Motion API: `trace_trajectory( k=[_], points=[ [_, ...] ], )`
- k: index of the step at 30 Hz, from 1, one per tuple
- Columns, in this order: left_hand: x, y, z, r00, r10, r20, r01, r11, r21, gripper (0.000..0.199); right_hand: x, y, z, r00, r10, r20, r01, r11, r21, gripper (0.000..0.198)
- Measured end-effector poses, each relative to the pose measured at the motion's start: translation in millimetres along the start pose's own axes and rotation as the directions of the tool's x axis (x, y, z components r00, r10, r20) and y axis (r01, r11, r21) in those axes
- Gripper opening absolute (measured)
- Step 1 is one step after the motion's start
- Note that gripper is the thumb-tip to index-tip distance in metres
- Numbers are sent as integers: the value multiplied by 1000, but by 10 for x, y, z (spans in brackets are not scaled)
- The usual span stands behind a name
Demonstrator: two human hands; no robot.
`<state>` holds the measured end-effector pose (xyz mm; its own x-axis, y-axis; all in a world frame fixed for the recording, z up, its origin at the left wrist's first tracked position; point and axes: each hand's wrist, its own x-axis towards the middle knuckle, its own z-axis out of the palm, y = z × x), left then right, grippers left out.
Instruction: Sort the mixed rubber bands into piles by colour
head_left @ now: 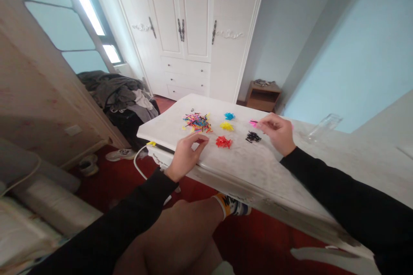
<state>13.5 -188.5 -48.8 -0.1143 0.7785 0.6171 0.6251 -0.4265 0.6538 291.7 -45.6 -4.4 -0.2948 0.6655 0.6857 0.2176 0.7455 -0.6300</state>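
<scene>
On the white table (238,172) lie small bright pieces that look like rubber bands, in separate piles. A mixed-colour pile (197,123) is at the left. Right of it are a blue pile (229,116), a yellow pile (226,126), a red pile (223,142), a black pile (253,136) and a pink pile (253,123). My left hand (189,154) is closed in a pinch in front of the mixed pile, left of the red one. My right hand (277,132) pinches beside the pink pile, where a thin dark piece shows near the fingertips. What either pinch holds is unclear.
A clear glass (325,126) is on the table's right side. A white cable (138,167) hangs at the left edge. Behind stand a white wardrobe (190,47) and a small brown cabinet (263,96). Clothes (119,94) are heaped at the left; shoes (121,154) lie on the red floor.
</scene>
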Motion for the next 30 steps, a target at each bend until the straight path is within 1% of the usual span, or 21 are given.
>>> trace_trajectory(
  k=[2, 4, 6, 9, 11, 18, 21, 26, 28, 30],
  points=[
    [-19, -29, -15, 1000, 24, -5, -24, 1000, 15, 9, -6, 150, -154, 998, -36, 44, 40, 995, -89, 16],
    [-38, -29, -19, 999, 44, -8, -44, 999, 28, 9, -35, 256, -256, 991, -12, 134, 31, 990, -139, 17],
    [-48, -19, -16, 998, 66, -22, -65, 998, 25, 10, -60, 320, -298, 978, 23, 207, 10, 988, -156, 18],
    [-44, -13, -9, 994, 100, -53, -100, 995, -11, 10, -66, 368, -288, 969, 45, 244, -3, 985, -170, 15],
    [-39, -15, -4, 993, 100, -66, -103, 994, -45, 10, -59, 385, -265, 966, 40, 257, 10, 982, -190, 12],
    [-70, 1, 17, 997, 5, -81, -15, 993, -116, 17, -67, 382, -226, 948, 22, 316, 62, 965, -254, 7],
    [-79, 14, 26, 997, -12, -79, 1, 991, -131, 17, -71, 362, -226, 949, 24, 314, 62, 964, -260, 12],
    [-64, 65, 58, 998, -6, -67, -2, 993, -120, 17, -86, 302, -199, 977, 1, 212, 53, 967, -250, 11],
    [-56, 101, 87, 998, -5, -60, -4, 990, -141, 18, -111, 247, -158, 980, -39, 194, 84, 970, -230, 10],
    [-51, 147, 122, 999, -1, -52, -8, 986, -167, 19, -150, 166, -94, 972, -108, 208, 151, 968, -201, 8]
  ],
)
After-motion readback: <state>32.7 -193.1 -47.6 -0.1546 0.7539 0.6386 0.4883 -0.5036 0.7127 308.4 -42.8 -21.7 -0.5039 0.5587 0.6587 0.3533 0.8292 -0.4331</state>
